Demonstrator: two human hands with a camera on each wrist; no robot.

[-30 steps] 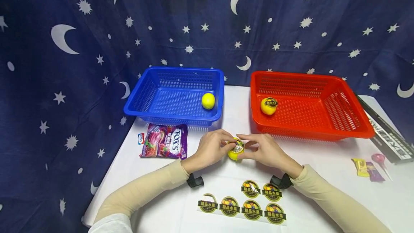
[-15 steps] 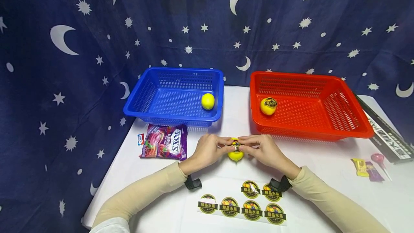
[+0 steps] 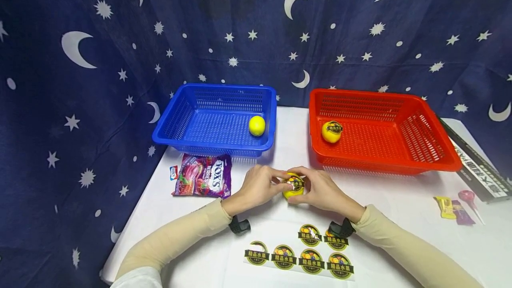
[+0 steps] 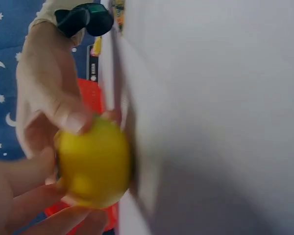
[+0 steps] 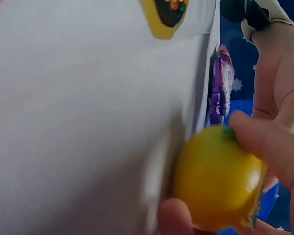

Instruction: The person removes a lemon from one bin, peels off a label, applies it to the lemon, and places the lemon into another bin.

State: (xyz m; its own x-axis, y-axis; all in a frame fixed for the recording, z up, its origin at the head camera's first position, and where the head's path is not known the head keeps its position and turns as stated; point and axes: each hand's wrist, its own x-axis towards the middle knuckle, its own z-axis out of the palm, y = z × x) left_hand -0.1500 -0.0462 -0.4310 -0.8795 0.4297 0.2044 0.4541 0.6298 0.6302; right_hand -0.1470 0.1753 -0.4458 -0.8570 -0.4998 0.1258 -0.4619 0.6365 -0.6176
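Lemon [image 3: 293,186] sits on the white table [image 3: 400,199] between both baskets, gripped by left hand [image 3: 259,187] and right hand [image 3: 321,189] together, sticker [image 3: 296,184] being pressed down. Next likely calls for smoothing its edges firmly.

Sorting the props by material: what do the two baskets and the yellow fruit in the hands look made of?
Blue basket and red basket: moulded plastic, glossy, with slotted walls. Yellow fruit: smooth, even, faintly shiny skin, possibly plastic; real or fake is unclear.
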